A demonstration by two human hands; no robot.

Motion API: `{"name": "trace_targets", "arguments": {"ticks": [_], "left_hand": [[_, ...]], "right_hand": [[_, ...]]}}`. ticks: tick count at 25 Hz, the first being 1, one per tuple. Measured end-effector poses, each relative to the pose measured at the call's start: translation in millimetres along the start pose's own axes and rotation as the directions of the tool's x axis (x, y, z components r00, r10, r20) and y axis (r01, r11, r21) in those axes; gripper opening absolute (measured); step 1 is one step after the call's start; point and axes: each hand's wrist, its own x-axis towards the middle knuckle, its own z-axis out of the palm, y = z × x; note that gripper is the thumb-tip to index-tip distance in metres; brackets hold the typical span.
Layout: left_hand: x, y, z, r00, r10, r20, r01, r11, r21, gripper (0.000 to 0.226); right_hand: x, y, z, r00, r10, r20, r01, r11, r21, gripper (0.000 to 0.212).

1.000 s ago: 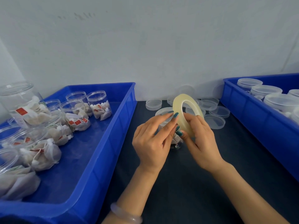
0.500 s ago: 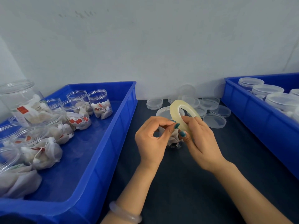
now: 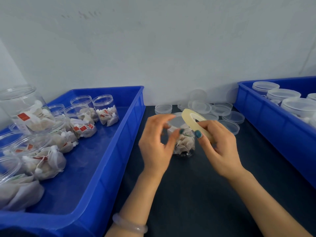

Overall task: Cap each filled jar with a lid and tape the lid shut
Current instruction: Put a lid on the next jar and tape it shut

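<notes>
A clear jar (image 3: 184,144) filled with tea bags stands on the dark table between my hands, with a clear lid (image 3: 177,123) on top. My right hand (image 3: 220,149) grips a pale yellow tape roll (image 3: 189,120) just right of the lid, with the thumb on its near edge. My left hand (image 3: 156,144) is blurred. Its forefinger and thumb curl close around the lid's left side, and I cannot tell whether they touch the lid or pinch a tape end.
A blue tray (image 3: 119,151) on the left holds several filled, uncapped jars (image 3: 106,110). Loose clear lids (image 3: 222,109) lie at the back of the table by the wall. A second blue tray (image 3: 266,120) on the right holds capped jars (image 3: 283,94).
The left hand has left the tape roll and moved left, so the jar's lid now shows. The right hand has tilted the roll flatter and lowered it slightly.
</notes>
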Motion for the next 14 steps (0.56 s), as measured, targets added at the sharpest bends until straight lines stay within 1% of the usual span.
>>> {"name": "trace_targets", "arguments": {"ticks": [1,2,3,5,6,7,8,9,10,11,13,14], "left_hand": [[-2.0,0.0,3.0,0.992,0.097,0.074,-0.101,0.994,0.046,0.032],[-3.1,0.8,6.4,0.977,0.173,0.126,-0.184,0.979,0.083,0.035],[-3.7,2.3,10.0,0.965,0.218,0.148,-0.233,0.968,0.091,0.035],[-5.2,4.2,14.3,0.957,0.252,0.143,-0.259,0.966,0.027,0.031],[-6.9,4.7,15.1,0.956,0.263,0.132,-0.264,0.965,-0.012,0.028],[-8.8,5.8,15.1,0.957,0.259,0.128,-0.255,0.966,-0.042,0.025],[-11.1,7.2,14.7,0.965,0.223,0.136,-0.215,0.974,-0.07,0.022],[-12.2,9.1,14.4,0.976,0.15,0.156,-0.136,0.986,-0.099,0.02],[-12.0,11.6,14.0,0.981,0.054,0.184,-0.03,0.991,-0.13,0.019],[-11.3,14.1,13.6,0.977,-0.036,0.212,0.072,0.983,-0.166,0.018],[-9.4,15.9,13.7,0.954,-0.156,0.254,0.226,0.934,-0.275,0.023],[-8.3,15.7,13.5,0.941,-0.198,0.275,0.287,0.898,-0.335,0.027]], "right_hand": [[0.7,-2.7,-0.7,1.0,-0.015,-0.028,0.014,1.0,-0.018,0.036],[1.6,-4.7,-1.8,0.998,-0.036,-0.058,0.033,0.998,-0.047,0.038],[2.2,-6.0,-3.9,0.994,-0.059,-0.094,0.052,0.996,-0.071,0.041],[3.2,-7.3,-10.8,0.982,-0.094,-0.164,0.087,0.995,-0.048,0.042],[3.7,-8.2,-14.0,0.978,-0.105,-0.18,0.107,0.994,0.005,0.041],[4.0,-9.2,-15.9,0.98,-0.101,-0.173,0.119,0.988,0.097,0.04],[4.6,-10.4,-16.9,0.988,-0.071,-0.137,0.102,0.968,0.231,0.04],[5.9,-11.4,-17.1,0.998,-0.011,-0.066,0.035,0.925,0.377,0.04],[7.5,-11.8,-16.7,0.997,0.063,0.032,-0.071,0.862,0.501,0.043],[9.4,-11.1,-16.5,0.981,0.136,0.14,-0.193,0.792,0.58,0.048],[10.6,-6.2,-15.8,0.912,0.272,0.309,-0.408,0.687,0.601,0.051],[9.9,-3.7,-15.6,0.875,0.325,0.359,-0.483,0.651,0.586,0.047]]}}
